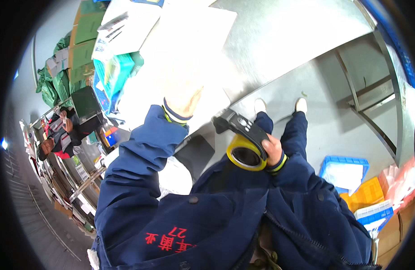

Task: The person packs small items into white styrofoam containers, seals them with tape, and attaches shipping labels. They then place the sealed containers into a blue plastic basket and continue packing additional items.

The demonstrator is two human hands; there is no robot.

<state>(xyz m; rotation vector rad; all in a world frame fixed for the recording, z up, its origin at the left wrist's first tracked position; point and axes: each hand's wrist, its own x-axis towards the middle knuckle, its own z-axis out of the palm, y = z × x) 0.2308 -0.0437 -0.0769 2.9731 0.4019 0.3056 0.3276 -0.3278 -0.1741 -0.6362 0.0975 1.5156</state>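
Note:
My right hand [273, 151] grips a black tape dispenser [249, 130] loaded with a roll of yellow tape [233, 156], held in front of my lap. My left hand [185, 99] reaches forward over a bright white surface [210, 108]; its fingers are lost in glare, so whether they hold anything cannot be told. The white thing under it, perhaps a box or sheets, lies at the edge of a metal table [251, 76]. The dispenser's head is near that edge, at the right of my left forearm.
Teal and blue plastic baskets [121, 72] stand at the left, with stacked cartons [84, 28] beyond. Another person [60, 133] is at the far left. At lower right are a blue crate [362, 162], an orange crate [366, 194] and cardboard boxes [389, 233]. A metal frame [388, 77] stands at right.

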